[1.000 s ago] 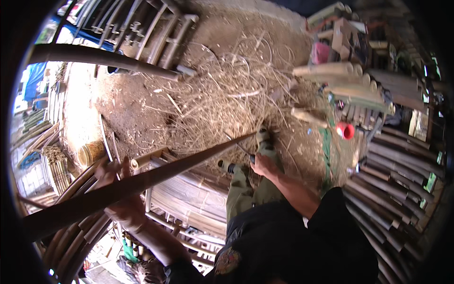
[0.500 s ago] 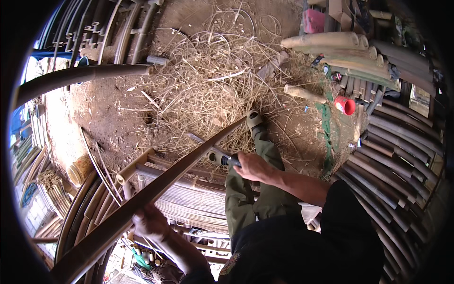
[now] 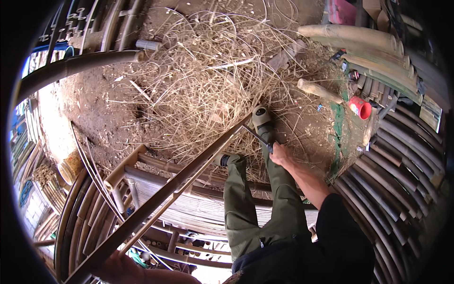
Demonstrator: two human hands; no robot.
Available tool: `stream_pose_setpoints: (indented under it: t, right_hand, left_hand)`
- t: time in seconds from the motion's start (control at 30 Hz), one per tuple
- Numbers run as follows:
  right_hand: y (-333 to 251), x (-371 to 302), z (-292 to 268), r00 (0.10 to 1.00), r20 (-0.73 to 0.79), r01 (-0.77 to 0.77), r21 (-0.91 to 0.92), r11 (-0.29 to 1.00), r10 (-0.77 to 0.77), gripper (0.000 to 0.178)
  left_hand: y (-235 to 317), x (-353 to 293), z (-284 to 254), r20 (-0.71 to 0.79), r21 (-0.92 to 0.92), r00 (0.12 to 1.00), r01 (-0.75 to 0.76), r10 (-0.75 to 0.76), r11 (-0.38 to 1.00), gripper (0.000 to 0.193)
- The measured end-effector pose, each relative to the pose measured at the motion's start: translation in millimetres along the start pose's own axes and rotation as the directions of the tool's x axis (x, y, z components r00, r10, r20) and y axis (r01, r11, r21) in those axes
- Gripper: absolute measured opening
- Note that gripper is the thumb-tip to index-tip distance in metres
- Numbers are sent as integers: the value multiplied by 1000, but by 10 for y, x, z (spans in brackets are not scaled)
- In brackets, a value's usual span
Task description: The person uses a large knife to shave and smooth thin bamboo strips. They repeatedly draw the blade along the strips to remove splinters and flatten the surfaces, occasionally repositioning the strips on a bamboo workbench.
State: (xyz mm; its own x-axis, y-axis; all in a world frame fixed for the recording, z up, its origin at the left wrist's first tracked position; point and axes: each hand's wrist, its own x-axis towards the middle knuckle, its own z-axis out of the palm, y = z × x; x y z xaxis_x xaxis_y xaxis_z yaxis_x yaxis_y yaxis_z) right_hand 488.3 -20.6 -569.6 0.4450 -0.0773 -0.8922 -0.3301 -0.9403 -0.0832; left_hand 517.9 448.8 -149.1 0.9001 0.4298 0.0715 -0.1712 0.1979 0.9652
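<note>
Pole, one: long, dark brown, apparently bamboo (image 3: 156, 199), running aslant from the near left to the middle of the scene, its far end beside the right shoe (image 3: 260, 112).

Strip, one: thin and pale (image 3: 150, 222), alongside the pole's right edge, with a narrow gap between the two over part of its length.

Right hand (image 3: 280, 154): fingers closed around the dark handle of a knife (image 3: 257, 136); blade pointing far and left, its tip at or very near the strip's far part — contact cannot be confirmed.

Left hand (image 3: 116, 269): near left, dim, against the pole's near portion; fingers largely hidden, so whether they grip cannot be told.

Step in hand, by judgement: parting the strip from the pole, apparently well along. The next move calls for a steady pole and a controlled blade — kept clear of the shoe and leg — to free whatever remains joined at the far end.

Surroundings: loose tangled fibres (image 3: 222, 85) on the earth floor, far; slatted surface (image 3: 203, 210), near, behind the pole; red container (image 3: 360, 108) and stacked poles (image 3: 397, 165), right.
</note>
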Motion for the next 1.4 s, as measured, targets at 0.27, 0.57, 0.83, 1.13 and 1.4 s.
stream_pose_setpoints:
  t: [0.27,0.57,0.83,1.13,1.4]
  right_hand:
    - [-683,-2272,-1394,966,-48,256,346,903,-256,36]
    - [-3720,-4548,-2868,199,-232,504,858,-104,-952,33]
    - [-3999,-4236,-3102,184,-397,795,598,-101,-899,46]
    - [-4067,-4356,-2569,390,-430,697,716,-45,-814,54]
    - [-4415,-4790,-1515,378,-265,739,663,117,-887,37]
  left_hand:
    - [-276,-409,208,-374,89,921,154,-110,984,12]
    - [254,-364,1187,-281,19,950,147,-135,989,15]
    - [2336,-1352,-867,-803,401,341,-297,489,867,20]
    - [2645,-2413,-3467,-900,414,-12,-327,435,849,24]
    - [2438,-2175,-4253,-829,-493,422,-242,-367,835,107]
